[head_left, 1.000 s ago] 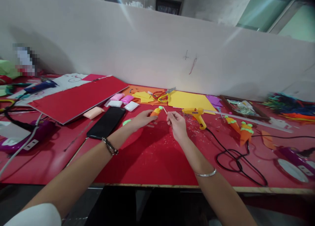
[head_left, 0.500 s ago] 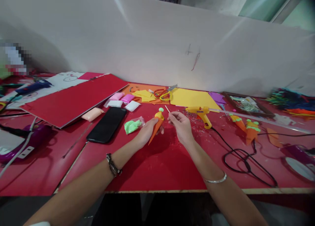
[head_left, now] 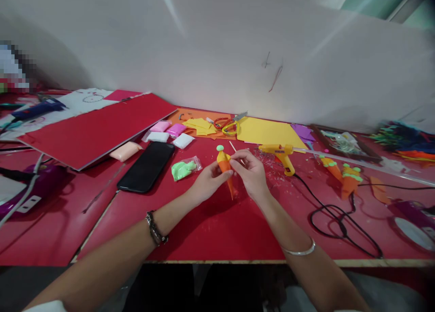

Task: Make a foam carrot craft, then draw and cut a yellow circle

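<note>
My left hand [head_left: 209,180] is closed around a small orange paper cone [head_left: 227,180], its tip pointing down. Yellow clay [head_left: 223,157] covers the cone's top, with a pale green ball [head_left: 220,148] above it. In my right hand [head_left: 250,169] is a thin wooden stick [head_left: 232,146], its upper end sticking out past the fingers. The right fingertips are at the cone's right side, by the yellow part; whether they press on it I cannot tell. Left of my hands lies a bag of green clay [head_left: 183,169].
A yellow glue gun [head_left: 278,153] lies on the right, its black cord [head_left: 319,208] looping across the red table. More decorated cones [head_left: 350,183] lie beyond. On the left are a black phone [head_left: 147,168] and clay packets [head_left: 159,136]. Scissors [head_left: 227,124] rest near the white wall.
My right hand has come in against the cone, and its stick now stands partly behind the fingers. My left hand has turned the cone, so its tip swings to the right.
</note>
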`<control>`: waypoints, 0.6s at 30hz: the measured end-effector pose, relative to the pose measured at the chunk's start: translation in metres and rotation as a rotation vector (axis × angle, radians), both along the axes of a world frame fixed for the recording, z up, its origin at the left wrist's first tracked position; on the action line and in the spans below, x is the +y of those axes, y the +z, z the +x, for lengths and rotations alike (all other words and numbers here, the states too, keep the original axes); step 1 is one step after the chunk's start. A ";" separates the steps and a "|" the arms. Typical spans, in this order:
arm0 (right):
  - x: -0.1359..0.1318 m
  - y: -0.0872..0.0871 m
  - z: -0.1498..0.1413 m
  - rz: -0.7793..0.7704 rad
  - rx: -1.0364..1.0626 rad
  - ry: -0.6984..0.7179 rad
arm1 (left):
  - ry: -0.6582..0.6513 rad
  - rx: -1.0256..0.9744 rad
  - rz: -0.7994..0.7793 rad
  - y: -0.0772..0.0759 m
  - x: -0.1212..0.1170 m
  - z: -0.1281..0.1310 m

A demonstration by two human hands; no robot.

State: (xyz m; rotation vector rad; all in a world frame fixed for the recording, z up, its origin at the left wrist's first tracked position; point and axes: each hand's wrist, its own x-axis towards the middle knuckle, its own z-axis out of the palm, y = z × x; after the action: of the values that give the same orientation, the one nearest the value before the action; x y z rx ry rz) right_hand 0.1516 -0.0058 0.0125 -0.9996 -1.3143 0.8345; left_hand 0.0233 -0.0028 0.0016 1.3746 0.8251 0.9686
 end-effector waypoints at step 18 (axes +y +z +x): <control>0.002 -0.006 0.000 0.017 -0.030 0.067 | 0.018 0.016 0.043 0.002 -0.001 0.000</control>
State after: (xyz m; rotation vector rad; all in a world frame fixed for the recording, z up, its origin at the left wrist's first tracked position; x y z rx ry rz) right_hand 0.1516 -0.0039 0.0062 -0.9624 -1.3849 0.8608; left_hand 0.0236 -0.0036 0.0037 1.4151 0.8344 0.9952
